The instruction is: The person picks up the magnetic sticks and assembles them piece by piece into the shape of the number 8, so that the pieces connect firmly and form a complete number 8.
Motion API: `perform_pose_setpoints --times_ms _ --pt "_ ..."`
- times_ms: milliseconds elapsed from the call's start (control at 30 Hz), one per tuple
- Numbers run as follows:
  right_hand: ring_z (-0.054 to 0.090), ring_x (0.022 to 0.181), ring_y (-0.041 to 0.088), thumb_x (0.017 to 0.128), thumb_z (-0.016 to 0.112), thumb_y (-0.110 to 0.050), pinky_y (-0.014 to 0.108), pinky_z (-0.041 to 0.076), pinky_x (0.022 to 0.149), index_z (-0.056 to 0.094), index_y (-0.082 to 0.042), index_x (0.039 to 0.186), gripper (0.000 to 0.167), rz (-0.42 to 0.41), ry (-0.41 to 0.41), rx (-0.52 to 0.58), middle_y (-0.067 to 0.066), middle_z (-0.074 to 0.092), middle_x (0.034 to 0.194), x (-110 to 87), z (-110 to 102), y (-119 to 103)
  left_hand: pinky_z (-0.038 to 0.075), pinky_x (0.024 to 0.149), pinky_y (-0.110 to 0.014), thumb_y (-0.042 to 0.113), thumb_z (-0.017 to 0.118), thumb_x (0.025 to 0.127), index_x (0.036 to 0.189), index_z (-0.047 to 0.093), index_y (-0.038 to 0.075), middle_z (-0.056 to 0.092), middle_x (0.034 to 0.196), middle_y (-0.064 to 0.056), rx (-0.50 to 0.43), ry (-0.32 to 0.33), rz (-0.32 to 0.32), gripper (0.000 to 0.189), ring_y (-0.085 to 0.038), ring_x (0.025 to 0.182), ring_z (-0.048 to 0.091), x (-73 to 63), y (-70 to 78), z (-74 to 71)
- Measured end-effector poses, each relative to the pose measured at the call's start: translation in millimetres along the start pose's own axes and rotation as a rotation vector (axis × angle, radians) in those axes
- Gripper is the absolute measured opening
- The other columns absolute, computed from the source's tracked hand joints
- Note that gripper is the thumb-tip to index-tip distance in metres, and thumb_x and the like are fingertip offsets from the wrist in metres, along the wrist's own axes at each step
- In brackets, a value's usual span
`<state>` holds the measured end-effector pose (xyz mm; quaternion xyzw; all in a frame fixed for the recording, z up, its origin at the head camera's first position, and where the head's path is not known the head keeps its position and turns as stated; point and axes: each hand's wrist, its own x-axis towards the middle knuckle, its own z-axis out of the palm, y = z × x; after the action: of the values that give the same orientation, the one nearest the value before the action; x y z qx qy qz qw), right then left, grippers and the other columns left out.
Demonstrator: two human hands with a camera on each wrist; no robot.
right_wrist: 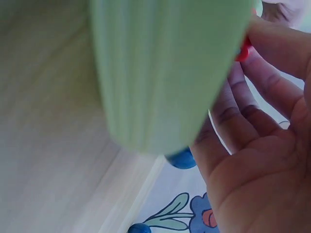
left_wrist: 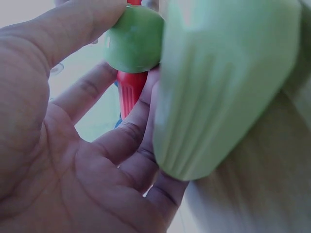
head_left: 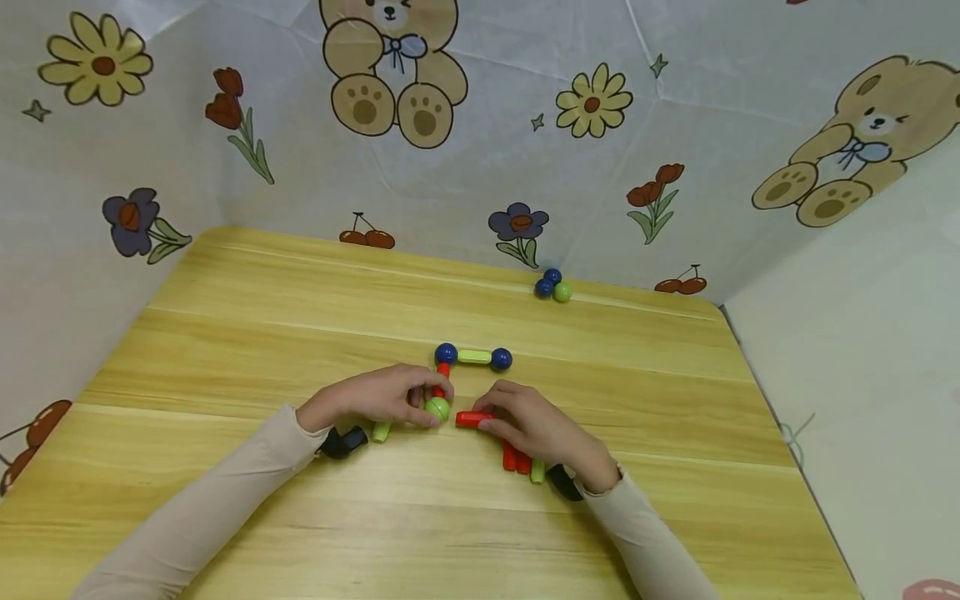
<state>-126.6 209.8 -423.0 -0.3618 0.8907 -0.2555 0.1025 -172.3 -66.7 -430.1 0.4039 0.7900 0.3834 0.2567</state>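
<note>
My left hand (head_left: 397, 394) pinches a green ball (head_left: 437, 409) between thumb and fingers. A red rod (left_wrist: 131, 92) meets that ball and runs back to a blue ball (head_left: 446, 354). From there a light green rod (head_left: 474, 357) leads right to a second blue ball (head_left: 501, 359), forming a corner shape on the table. In my right hand (head_left: 534, 422) a red rod (head_left: 471, 419) is held between thumb and fingers, its free end pointing left at the green ball, a small gap between them.
Beneath the right hand lie red rods (head_left: 516, 457) and a green rod (head_left: 537, 472). Another green rod (head_left: 382, 431) lies by the left hand. Two blue balls (head_left: 544, 287) and a green ball (head_left: 562, 292) sit at the wooden table's (head_left: 300, 500) back edge, before a patterned curtain (head_left: 495, 158).
</note>
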Motion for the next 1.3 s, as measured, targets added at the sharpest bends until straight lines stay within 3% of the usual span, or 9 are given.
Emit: perform_pose_setpoints --times_ms 400,1067,1300 --pt "0.058 0.094 0.008 0.1 0.064 -0.024 0.029 0.052 0.086 0.07 -0.014 0.114 0.018 0.052 0.029 -0.03 -0.004 0.065 0.109 2.1 2 -5 0.041 0.068 -0.024 0.022 0.07 0.095 0.117 0.065 0.015 0.058 0.096 -0.001 0.057 0.003 -0.001 0.024 -0.011 0.074 0.05 -0.2 3.7 2.9" --pt "0.058 0.089 0.006 0.101 0.063 -0.025 0.025 0.052 0.082 0.07 -0.013 0.115 0.02 0.043 0.03 -0.038 -0.004 0.064 0.106 5.2 6 -8 0.041 0.071 -0.026 0.028 0.072 0.094 0.116 0.064 0.019 0.056 0.097 0.001 0.127 0.045 -0.051 0.025 -0.016 0.082 0.051 -0.1 9.8 10.2" --pt "0.058 0.09 0.006 0.1 0.064 -0.025 0.026 0.052 0.083 0.07 -0.014 0.114 0.019 0.05 0.031 -0.035 -0.005 0.065 0.106 5.2 6 -9 0.042 0.076 -0.03 0.031 0.066 0.098 0.114 0.067 0.021 0.054 0.099 0.0 0.269 0.076 -0.071 0.019 -0.014 0.084 0.05 1.9 16.4 20.4"
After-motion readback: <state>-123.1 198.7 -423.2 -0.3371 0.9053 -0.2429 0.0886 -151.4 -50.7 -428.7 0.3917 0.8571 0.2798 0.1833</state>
